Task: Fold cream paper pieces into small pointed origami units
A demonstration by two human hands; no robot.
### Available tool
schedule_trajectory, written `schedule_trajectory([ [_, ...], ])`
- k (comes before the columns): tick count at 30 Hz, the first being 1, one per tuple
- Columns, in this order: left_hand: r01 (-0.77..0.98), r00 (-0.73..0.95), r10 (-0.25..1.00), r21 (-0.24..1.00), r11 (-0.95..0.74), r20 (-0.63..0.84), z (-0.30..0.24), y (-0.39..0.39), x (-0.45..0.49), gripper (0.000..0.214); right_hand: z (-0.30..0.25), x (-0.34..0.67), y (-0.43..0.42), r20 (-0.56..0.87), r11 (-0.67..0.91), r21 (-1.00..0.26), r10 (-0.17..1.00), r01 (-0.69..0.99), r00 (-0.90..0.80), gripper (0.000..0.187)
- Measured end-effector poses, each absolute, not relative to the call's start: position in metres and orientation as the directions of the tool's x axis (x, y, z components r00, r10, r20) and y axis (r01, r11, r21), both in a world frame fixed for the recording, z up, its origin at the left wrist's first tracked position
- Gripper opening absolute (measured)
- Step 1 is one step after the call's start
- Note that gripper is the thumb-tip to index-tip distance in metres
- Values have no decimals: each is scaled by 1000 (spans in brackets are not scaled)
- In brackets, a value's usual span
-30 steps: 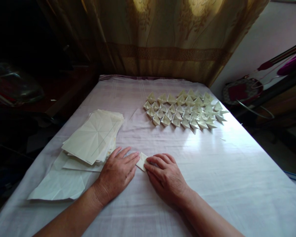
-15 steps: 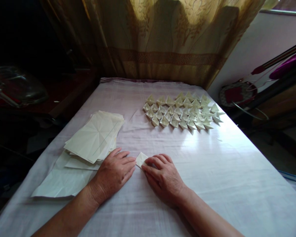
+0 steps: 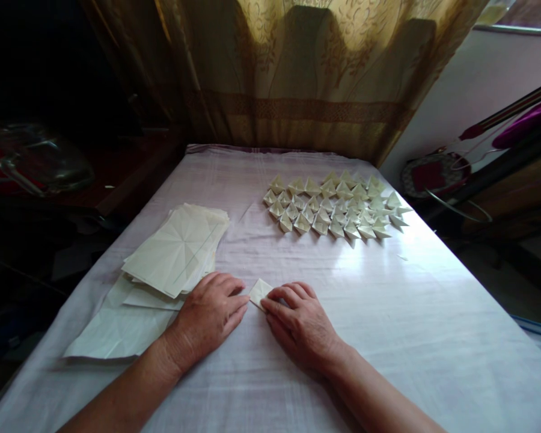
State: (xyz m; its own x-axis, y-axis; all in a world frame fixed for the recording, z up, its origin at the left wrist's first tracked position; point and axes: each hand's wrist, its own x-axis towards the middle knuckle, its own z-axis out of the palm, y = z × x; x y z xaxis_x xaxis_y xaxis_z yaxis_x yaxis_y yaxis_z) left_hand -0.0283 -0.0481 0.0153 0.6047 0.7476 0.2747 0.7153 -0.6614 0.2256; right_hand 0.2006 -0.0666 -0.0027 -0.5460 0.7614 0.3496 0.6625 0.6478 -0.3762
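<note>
**Item: small folded paper piece (image 3: 258, 292).** It lies flat on the cloth in the gap between your two sets of fingertips. The visible part is a pale diamond. One corner points away from you and another points toward your left fingertips. The long axis seems to run diagonally, from under your right fingertips up and away to the left. The covered end makes this uncertain.

**Your right hand (image 3: 301, 328).** It is palm down with the fingers (image 3: 279, 296) stretched forward, close together and slightly bent. The tips press on the near-right edge of the piece. The fingers pinch nothing and only bear down on the paper.

**Your left hand (image 3: 210, 317).** It lies flat and spread on the cloth, holding nothing. Its fingertips (image 3: 241, 299) rest just beside the left corner of the piece. You cannot tell whether they touch it.

**Stack of creased sheets (image 3: 178, 248).** It sits just beyond and outward of your left fingers, with fold lines fanning across the top sheet. A larger loose sheet (image 3: 112, 332) lies under it, beside your left wrist.

**Group of folded pieces (image 3: 331, 207).** These lie well beyond your right fingertips, laid in close rows with their points up.

**Table cloth (image 3: 415, 313).** It is pale and glossy under everything. A patterned curtain (image 3: 306, 78) hangs behind the far edge.
</note>
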Motion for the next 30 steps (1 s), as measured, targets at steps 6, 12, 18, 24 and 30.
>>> schedule_trajectory([
  [6,763,602,782,171,-623,162,22,-54,-26,16,10,189,-56,177,630,-213,777,747,-605,26],
  [12,779,593,797,168,-604,115,22,-56,-24,13,11,184,-48,135,605,-176,796,777,-590,31],
  [18,767,574,792,202,-609,206,13,-53,-22,8,2,188,-49,161,532,-264,847,805,-507,60],
  [24,724,570,760,247,-645,312,1,-48,-23,13,-3,192,-48,341,616,-210,774,759,-534,29],
  [30,713,555,731,225,-664,397,-5,-45,-26,37,-8,197,-46,556,661,-220,689,718,-465,15],
])
